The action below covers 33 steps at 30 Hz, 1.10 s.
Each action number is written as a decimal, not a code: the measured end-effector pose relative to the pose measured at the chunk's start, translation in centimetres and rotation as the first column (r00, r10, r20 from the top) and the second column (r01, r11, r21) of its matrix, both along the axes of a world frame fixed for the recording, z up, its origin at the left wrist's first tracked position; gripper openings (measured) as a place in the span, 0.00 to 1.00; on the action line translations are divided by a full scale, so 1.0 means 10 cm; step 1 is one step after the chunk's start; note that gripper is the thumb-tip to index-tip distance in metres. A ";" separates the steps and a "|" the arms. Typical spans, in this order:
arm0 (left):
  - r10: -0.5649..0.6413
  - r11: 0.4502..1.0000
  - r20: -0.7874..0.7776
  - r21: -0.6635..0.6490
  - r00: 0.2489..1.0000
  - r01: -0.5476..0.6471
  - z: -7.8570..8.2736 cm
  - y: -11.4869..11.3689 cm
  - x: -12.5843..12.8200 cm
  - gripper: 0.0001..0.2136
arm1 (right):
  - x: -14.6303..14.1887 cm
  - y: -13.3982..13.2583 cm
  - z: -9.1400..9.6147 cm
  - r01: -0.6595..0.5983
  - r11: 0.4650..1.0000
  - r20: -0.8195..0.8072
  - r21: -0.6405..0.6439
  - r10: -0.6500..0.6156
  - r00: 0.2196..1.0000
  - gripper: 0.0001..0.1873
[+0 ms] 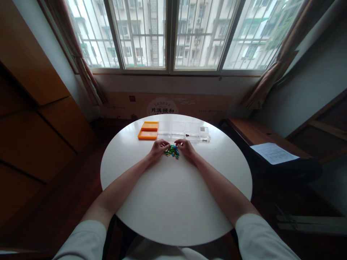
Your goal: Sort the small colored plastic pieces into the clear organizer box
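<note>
A small heap of tiny coloured pieces (pixel 171 151), green, blue and yellow, lies on the round white table (pixel 176 195). My left hand (pixel 158 147) rests at the heap's left edge with its fingers curled toward the pieces. On the heap's right side sits my right hand (pixel 185 147), fingers bent and touching the pieces. Whether either hand pinches a piece is too small to tell. Just beyond the hands a clear plastic compartment box (pixel 184 131) lies on the table, with an orange tray (pixel 148 130) to its left.
A wooden bench (pixel 260 135) with a sheet of paper (pixel 272 152) stands to the right of the table. Brown cabinets fill the left side. A barred window with curtains runs along the far wall, above a cardboard panel.
</note>
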<state>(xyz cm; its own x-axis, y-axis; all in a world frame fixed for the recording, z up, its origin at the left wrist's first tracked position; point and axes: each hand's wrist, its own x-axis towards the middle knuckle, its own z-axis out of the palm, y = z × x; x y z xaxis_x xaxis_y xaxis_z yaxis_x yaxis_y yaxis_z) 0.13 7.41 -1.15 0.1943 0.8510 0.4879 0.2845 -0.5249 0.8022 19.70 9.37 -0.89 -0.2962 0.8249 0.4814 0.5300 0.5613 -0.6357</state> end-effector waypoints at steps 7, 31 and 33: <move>0.013 1.000 -0.002 -0.004 1.000 -0.013 -0.03 0.02 0.00 0.12 | 0.00 0.01 0.00 -0.011 0.999 0.023 0.041 0.010 1.000 0.14; 0.013 1.000 -0.012 -0.010 1.000 -0.013 0.01 0.00 0.00 0.13 | 0.02 0.07 -0.06 -0.010 0.998 0.123 0.065 0.002 0.992 0.21; 0.023 1.000 -0.009 -0.013 1.000 -0.023 0.00 0.00 0.00 0.13 | 0.02 0.07 -0.06 0.015 0.998 0.115 0.063 -0.022 0.993 0.20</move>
<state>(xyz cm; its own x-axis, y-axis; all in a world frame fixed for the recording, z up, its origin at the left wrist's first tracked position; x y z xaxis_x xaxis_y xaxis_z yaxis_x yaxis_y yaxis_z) 0.15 7.44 -1.11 0.1789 0.8614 0.4753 0.3037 -0.5079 0.8061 19.89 10.08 -1.51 -0.3375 0.8005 0.4953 0.6084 0.5870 -0.5341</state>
